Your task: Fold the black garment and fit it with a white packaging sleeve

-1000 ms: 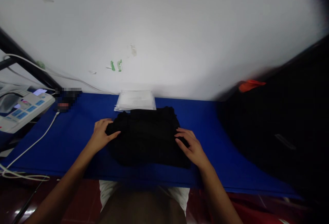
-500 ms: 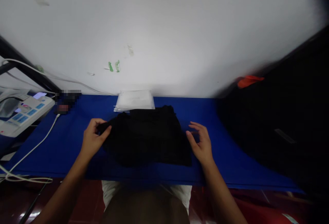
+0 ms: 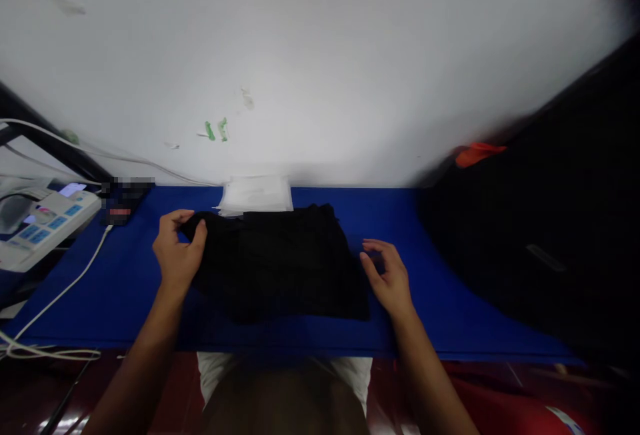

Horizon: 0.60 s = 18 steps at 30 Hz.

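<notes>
A black cloth garment [image 3: 285, 265] lies spread on the blue table [image 3: 320, 336] in front of me; its exact kind is hard to make out in the dark fabric. My left hand [image 3: 179, 248] pinches the garment's upper left corner between thumb and fingers. Just off the garment's right edge, my right hand [image 3: 390, 278] hovers with thumb and fingers apart and nothing between them. Behind the garment, a stack of white plastic-looking packets [image 3: 257, 194] rests against the wall, close to the cloth's top edge.
A white power strip [image 3: 55, 225] with cables stands at the far left, beside a dark phone-like device [image 3: 123, 202] on a white cord. A large black mass [image 3: 525, 242], with an orange piece [image 3: 479, 154] on it, covers the right side. The white wall [image 3: 325, 75] bounds the back.
My left hand has moved up and slightly left with the garment's corner, drawing its left side out flatter. My right hand has stayed nearly still.
</notes>
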Tool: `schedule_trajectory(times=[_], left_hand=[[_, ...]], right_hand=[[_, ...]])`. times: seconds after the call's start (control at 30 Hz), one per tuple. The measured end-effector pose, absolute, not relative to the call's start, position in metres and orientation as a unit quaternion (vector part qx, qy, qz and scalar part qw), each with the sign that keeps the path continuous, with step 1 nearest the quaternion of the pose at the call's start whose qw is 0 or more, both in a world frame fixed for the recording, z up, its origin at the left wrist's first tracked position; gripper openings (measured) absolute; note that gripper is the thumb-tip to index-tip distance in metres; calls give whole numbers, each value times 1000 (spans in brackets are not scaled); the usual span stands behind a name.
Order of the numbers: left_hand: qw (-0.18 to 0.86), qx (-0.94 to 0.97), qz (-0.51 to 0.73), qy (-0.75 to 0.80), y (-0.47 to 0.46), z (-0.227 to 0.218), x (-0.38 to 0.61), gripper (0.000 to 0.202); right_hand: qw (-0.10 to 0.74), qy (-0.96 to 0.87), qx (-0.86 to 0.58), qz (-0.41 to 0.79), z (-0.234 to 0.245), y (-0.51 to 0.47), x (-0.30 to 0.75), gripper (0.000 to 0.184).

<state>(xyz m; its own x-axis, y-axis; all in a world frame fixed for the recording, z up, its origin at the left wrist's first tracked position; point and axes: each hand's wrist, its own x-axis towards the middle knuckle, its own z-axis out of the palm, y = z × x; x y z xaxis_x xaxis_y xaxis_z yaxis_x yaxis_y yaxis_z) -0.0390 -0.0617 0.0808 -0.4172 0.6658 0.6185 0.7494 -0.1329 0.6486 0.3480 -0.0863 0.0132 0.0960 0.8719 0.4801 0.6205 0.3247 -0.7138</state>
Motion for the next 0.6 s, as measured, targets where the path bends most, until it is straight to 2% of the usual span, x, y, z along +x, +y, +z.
schedule_trajectory(times=[0.23,0.37,0.53,0.6], left_hand=[[14,-549,-452,-703,-48,85,-31,41],[-79,-658,-431,-612,-51,75,-6,40],[-238,-770,-311,-503,-67,67,5,49],[-261,-758,-337,-494,-72,61,-2,40]], right_hand=[[455,-665,-574,142,13,-86,348,23],[443,-670,-578,145,14,-86,348,24],[438,-675,-577,142,14,-86,349,23],[432,-679,-576,142,13,-86,350,22]])
